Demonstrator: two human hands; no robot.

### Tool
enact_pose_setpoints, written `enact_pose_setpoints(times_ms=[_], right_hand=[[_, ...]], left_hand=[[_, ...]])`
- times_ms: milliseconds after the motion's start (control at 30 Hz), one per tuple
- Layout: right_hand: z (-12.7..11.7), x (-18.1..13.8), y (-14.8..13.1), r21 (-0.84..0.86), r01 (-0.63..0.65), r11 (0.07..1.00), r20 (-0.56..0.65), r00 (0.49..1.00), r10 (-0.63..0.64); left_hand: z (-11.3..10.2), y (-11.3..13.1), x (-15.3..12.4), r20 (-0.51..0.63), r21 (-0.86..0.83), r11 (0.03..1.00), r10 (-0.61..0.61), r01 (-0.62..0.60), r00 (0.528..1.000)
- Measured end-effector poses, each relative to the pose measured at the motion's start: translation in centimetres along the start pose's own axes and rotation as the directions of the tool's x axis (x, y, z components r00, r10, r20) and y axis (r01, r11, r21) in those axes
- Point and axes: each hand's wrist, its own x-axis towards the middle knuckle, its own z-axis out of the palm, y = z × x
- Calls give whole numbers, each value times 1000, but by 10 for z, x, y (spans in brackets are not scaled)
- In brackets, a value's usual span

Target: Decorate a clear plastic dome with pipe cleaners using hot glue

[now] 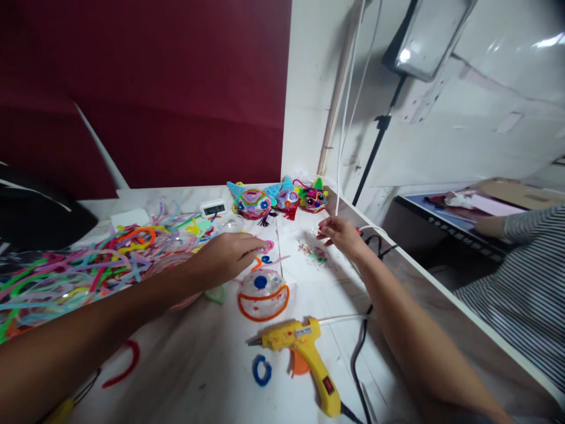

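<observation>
My left hand (pixel 236 254) has its fingers pressed together on a pink pipe-cleaner coil (pixel 269 246). A blue pipe-cleaner coil (pixel 265 259) and an orange piece (pixel 256 263) lie just below those fingertips. Closer to me rests a clear plastic ball half (pixel 263 299) with a blue disc and an orange pipe-cleaner outline. On the right, my right hand (pixel 339 234) is closed in a pinch above the table; what its fingertips hold is too small to make out. Beside it lies a scatter of tiny coloured bits (pixel 316 255).
A yellow glue gun (pixel 298 337) lies in front, its black cord (pixel 361 353) trailing right. Pipe cleaners (pixel 88 265) heap on the left. Finished decorated balls (pixel 253 204) and a small timer (pixel 213 208) stand at the back. Another person's striped sleeve (pixel 529 282) is at right.
</observation>
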Motion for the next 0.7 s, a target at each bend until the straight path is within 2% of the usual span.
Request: enact_pose_setpoints(times_ms=[100,167,267,400,533,700], right_hand=[[-3,0,-1,-9,26,1000,-33,999,-26],[-4,0,-3,-12,42,999,-56,998,-42],[-5,0,-6,5,52,999,-83,995,-52],[-5,-2,-11,28,54,998,-98,994,-51],[-4,-4,-10,27,46,999,-89,995,-43],[-6,0,-3,-17,52,999,-114,992,-53]], left_hand=[[7,3,25,-26,-58,998,16,-17,1000],[14,6,43,-19,-130,991,-25,22,999],[28,10,69,97,-244,961,-113,133,989],[48,9,91,153,-271,946,-140,178,978],[54,1,91,190,-253,943,-173,218,966],[40,-24,67,215,-116,960,-226,254,950]])
